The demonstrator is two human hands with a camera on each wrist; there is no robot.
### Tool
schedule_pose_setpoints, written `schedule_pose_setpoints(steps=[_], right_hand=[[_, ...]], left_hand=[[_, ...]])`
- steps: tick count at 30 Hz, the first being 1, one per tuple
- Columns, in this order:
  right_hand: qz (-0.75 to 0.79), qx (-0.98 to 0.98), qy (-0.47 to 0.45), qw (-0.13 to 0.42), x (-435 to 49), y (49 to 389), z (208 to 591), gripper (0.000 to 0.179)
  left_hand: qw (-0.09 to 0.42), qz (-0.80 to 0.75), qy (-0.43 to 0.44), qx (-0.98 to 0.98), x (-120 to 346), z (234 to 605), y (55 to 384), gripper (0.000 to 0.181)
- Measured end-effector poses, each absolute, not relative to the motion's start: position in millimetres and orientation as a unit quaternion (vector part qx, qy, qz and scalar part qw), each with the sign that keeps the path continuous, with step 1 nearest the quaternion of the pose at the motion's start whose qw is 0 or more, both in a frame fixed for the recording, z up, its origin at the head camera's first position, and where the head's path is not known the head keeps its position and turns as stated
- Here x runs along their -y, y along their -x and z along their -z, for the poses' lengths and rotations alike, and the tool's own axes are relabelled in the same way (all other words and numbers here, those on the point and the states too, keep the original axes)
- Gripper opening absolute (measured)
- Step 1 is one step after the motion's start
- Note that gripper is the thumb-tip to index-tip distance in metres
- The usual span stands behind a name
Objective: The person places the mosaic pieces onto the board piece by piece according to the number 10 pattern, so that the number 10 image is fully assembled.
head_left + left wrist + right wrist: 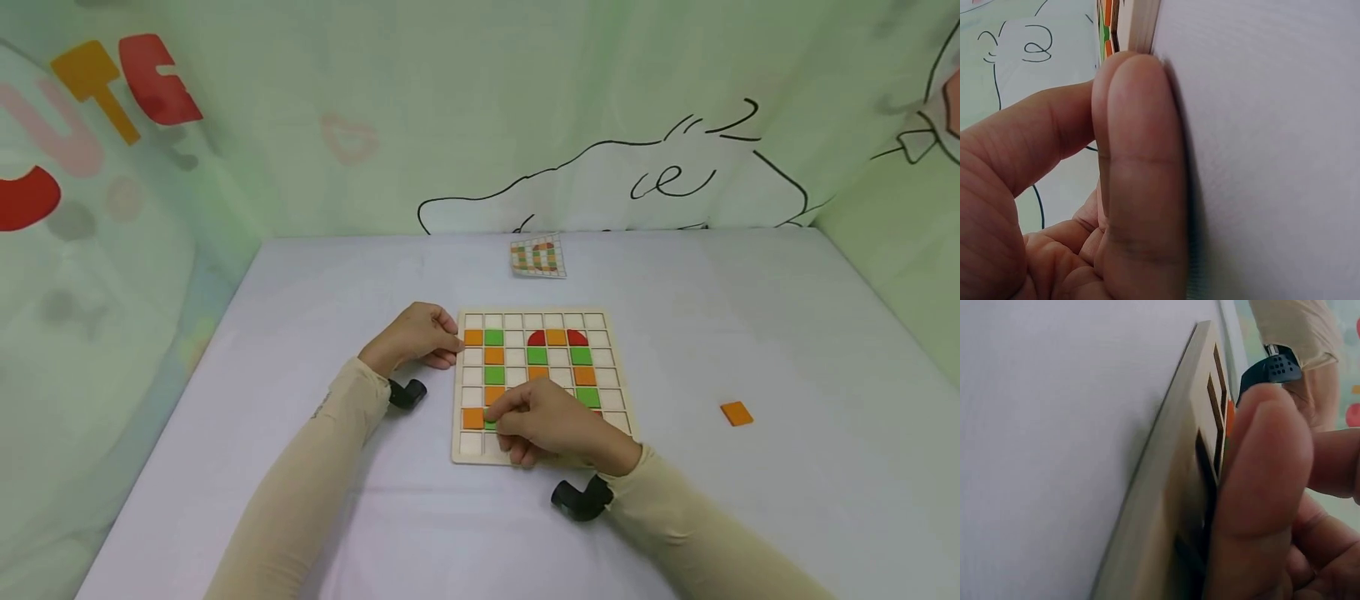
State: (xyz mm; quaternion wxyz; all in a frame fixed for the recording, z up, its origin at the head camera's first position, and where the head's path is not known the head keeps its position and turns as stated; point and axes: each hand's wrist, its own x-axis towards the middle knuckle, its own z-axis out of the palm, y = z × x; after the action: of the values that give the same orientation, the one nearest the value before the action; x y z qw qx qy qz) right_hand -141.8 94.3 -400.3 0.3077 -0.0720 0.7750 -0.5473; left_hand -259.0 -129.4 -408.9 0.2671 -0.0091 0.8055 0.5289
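A square wooden grid board [468, 450] lies on the white table, with orange, green and red tiles in some of its cells. My left hand [420, 335] is at the board's left edge; its thumb [1144, 125] touches or nearly touches the edge. Over the lower part of the board, my right hand [551, 421] has its fingertips on or just above a green tile [491, 425], which they partly cover. Beside it sits an orange tile [472, 418]. Whether the right fingers pinch a tile is hidden, and so are several cells under that hand.
A loose orange tile [737, 413] lies on the table right of the board. Behind the board is a small pattern card [537, 256] with a coloured grid. Black wrist cameras [583, 500] hang under both sleeves. A printed curtain [337, 100] stands around the table.
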Motion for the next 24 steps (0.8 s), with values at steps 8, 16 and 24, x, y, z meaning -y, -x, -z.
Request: schedule_pose_setpoints(steps=[8,16,24], right_hand=[[0.547,-0.772,0.09,0.31,-98,142,395,0.026],[0.52,-0.819,0.056,0.235,-136,143,382,0.024],[0.405,-0.903,-0.066,0.128,-271,127,392,0.04]], left_hand=[[0.266,-0.53,0.001,-0.805,130,410,262,0.026],[0.267,-0.528,0.006,-0.806,129,408,261,0.026],[0.269,-0.53,0.003,-0.804,130,409,258,0.026]])
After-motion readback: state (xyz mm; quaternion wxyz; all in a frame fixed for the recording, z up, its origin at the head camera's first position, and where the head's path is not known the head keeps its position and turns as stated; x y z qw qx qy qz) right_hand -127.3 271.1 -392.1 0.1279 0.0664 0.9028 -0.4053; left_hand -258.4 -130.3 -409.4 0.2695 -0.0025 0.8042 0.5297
